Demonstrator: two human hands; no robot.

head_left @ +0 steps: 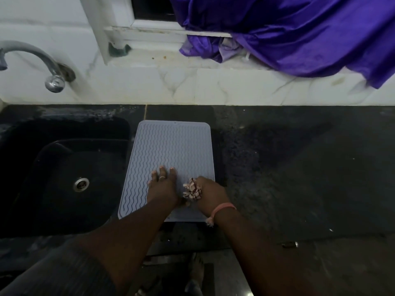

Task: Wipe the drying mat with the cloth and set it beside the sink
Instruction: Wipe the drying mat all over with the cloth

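Mat wiped beside the sink
Left hand (163,186) flat, open on drying mat (171,150); right hand (210,194) grip closed around bunched cloth (192,190); sink (64,167) just left

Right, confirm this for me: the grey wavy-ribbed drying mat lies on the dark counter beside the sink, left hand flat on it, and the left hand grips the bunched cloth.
One error: the right hand, not the left, grips the bunched patterned cloth. The head view shows this; the rest stands.

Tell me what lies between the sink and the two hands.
In the head view, only the drying mat's ridged left part lies between the sink and the left hand; right hand grips the cloth.
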